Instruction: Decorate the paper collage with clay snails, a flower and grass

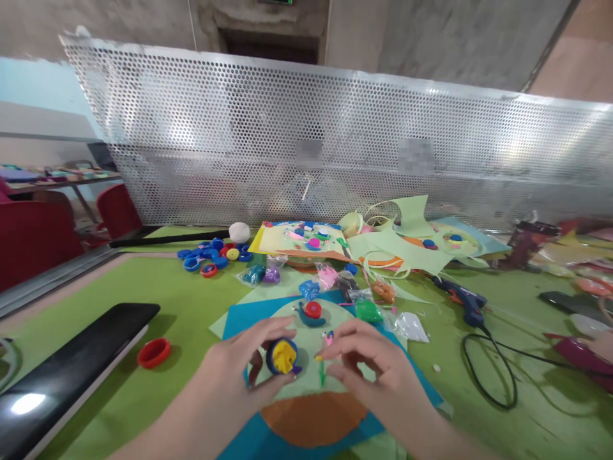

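My left hand [239,364] grips a blue bottle cap [282,356] packed with yellow modelling clay, a small purple piece at its lower edge. My right hand [366,361] is curved just to the right, thumb and index finger apart, over a pale green paper circle [287,313]. Near its fingertips are a green clay stem [322,374] and small pink and yellow bits; whether the fingers touch them is unclear. Above both hands on the circle lies a blue clay snail [313,321] with a red cap shell [313,309]. A brown paper piece [313,418] covers the circle's lower part.
Clay bags [368,311] lie beyond the blue sheet [244,310]. Several bottle caps [218,245] are piled at back left. A red ring [154,352] and black phone-like device [81,364] lie left; a glue gun [467,300] with cord right. A perforated metal panel [268,128] stands behind.
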